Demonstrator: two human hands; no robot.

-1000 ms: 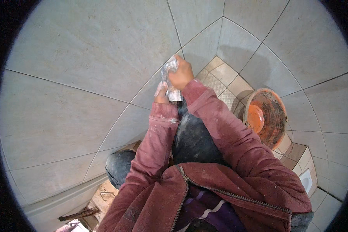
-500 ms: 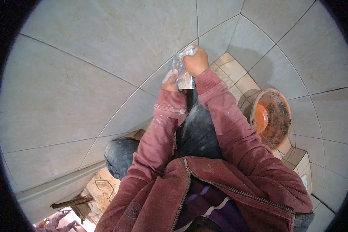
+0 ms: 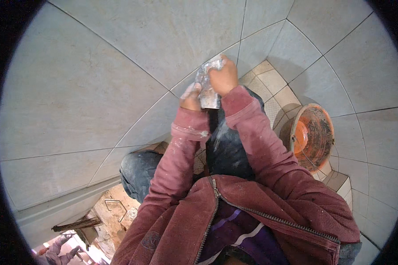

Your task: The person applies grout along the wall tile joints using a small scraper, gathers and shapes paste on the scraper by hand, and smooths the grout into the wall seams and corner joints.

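Note:
My left hand point(image 3: 191, 98) grips the lower left side of a flat, silvery, stained rectangular piece point(image 3: 210, 98) near the middle of the view, with white residue on its thumb. My right hand point(image 3: 223, 77) is closed on the upper right part of the same piece, fingers bent over its face. Both hands are above my knee, close to the base of the pale grey tiled wall point(image 3: 110, 70). Part of the piece is hidden under my fingers.
An orange, dirt-crusted bucket point(image 3: 314, 152) with a wire handle stands at right on the small floor tiles point(image 3: 285, 97). Tiled walls meet in a corner ahead. At lower left are a metal handle point(image 3: 115, 201), dark strips of debris point(image 3: 77, 225) and another person point(image 3: 62, 251).
My hands and the piece appear farther right in the view than a second ago, as the wall seams also shift. Both hands still hold it. More of the other person shows at lower left.

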